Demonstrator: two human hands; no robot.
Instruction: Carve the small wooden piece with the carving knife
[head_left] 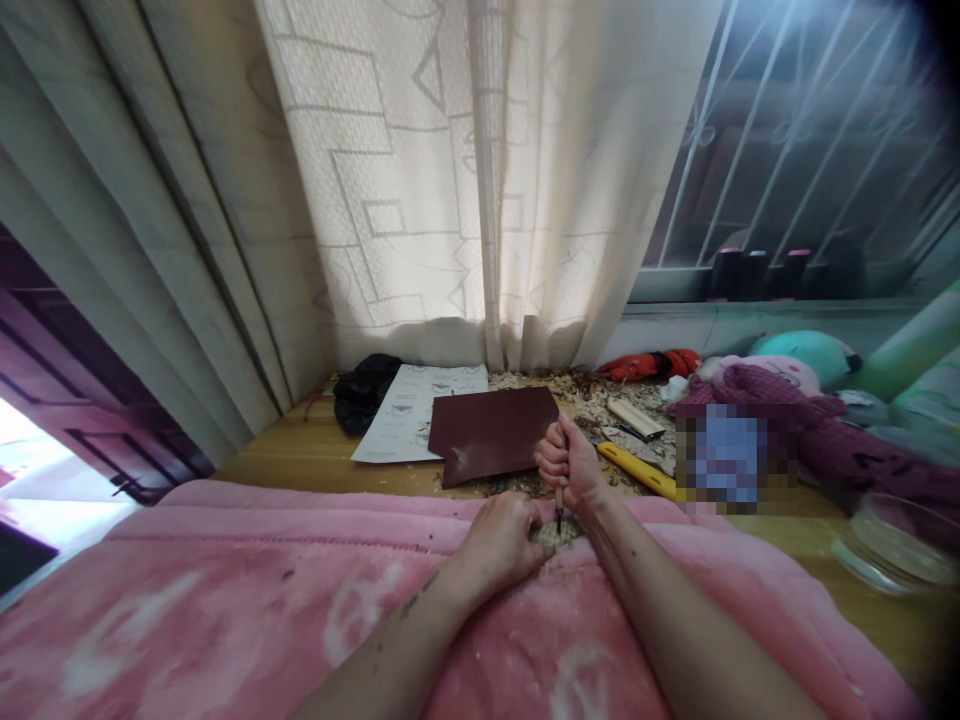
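My right hand (571, 465) is closed in a fist around the handle of a thin carving tool (559, 508). Its narrow dark tip points down at a pale, rough-surfaced piece (553, 535), whose material I cannot make out. My left hand (504, 535) is closed on the left side of that piece, thumb along its near edge, and steadies it on the pink blanket (300, 590). Just beyond both hands lies a dark brown sheet (495, 430), partly over a white printed sheet (401, 415).
A yellow-handled tool (637, 470) and a cream block-shaped item (634, 415) lie among pale shavings (592, 392) on the wooden table (277, 455). A black bag (366, 395) sits at left. To the right are an orange-red item (651, 364), plush toys (810, 360) and a clear bowl (896, 545).
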